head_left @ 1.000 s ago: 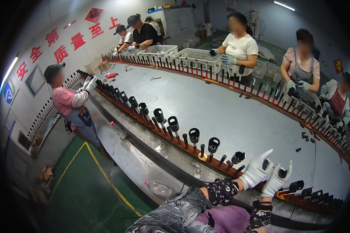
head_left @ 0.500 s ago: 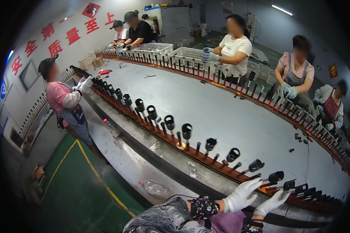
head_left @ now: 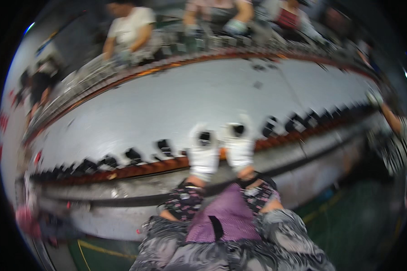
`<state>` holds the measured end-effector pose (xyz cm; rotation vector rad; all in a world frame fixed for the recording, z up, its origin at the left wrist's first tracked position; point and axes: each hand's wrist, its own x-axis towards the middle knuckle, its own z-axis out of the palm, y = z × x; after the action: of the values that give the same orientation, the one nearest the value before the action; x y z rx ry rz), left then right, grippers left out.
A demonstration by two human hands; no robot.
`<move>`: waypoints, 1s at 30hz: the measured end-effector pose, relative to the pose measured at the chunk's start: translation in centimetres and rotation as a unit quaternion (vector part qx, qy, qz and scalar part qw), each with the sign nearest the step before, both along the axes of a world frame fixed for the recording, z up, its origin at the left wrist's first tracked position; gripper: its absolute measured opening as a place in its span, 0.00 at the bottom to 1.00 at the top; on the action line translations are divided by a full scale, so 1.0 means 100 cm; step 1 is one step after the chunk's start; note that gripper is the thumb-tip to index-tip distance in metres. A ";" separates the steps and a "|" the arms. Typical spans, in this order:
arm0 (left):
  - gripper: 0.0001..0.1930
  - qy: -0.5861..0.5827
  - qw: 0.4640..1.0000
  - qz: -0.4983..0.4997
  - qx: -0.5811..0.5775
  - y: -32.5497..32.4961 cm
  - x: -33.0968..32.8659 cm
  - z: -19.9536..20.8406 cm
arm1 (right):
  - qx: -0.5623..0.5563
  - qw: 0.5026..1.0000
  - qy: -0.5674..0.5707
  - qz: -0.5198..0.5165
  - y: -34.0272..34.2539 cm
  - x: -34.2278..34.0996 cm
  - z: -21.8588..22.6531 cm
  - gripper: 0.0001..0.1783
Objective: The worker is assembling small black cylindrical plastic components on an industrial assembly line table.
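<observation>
Both my hands wear white gloves and are side by side at the near rail, blurred by motion. The glove of my left hand (head_left: 203, 156) curls around a black cup-shaped part (head_left: 205, 137), whose dark end shows between the fingers. A second black cup-shaped part (head_left: 238, 130) shows inside the curled fingers of my right hand (head_left: 239, 151). More black cup-shaped parts stand along the reddish-brown rail (head_left: 144, 170) on either side, the closest being one (head_left: 164, 147) left of my left hand and one (head_left: 270, 127) right of my right hand. The parts' lower ends are hidden by my gloves.
Beyond the rail lies a wide grey tabletop (head_left: 167, 104) with small dark pieces (head_left: 257, 67) near its far side. Co-workers stand along the curved far rail (head_left: 153, 71). Another person's arm (head_left: 390, 116) reaches in at the right. A grey metal ledge (head_left: 135, 190) runs in front of me.
The view has swung to the right, bringing my hands to the middle. Earlier my gloved hands were stretched out beside the black parts; now each is curled around one.
</observation>
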<state>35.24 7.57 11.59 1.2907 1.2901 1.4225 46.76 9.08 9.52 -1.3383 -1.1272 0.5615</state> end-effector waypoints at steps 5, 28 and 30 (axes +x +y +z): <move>0.34 0.252 0.951 0.179 0.032 -0.061 0.014 -0.063 | -0.025 0.982 0.179 0.047 -0.051 0.022 -0.068 0.17; 0.38 -0.111 0.992 0.047 -0.033 0.008 0.054 -0.031 | -0.065 0.993 0.086 0.046 -0.014 0.060 -0.068 0.24; 0.36 0.129 0.989 0.055 -0.044 -0.022 0.036 -0.065 | -0.062 0.992 0.106 0.039 -0.042 0.071 -0.088 0.24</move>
<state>38.83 5.37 5.10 1.3971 1.5994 1.2876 53.85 4.87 0.76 -1.3108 -0.9850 0.8229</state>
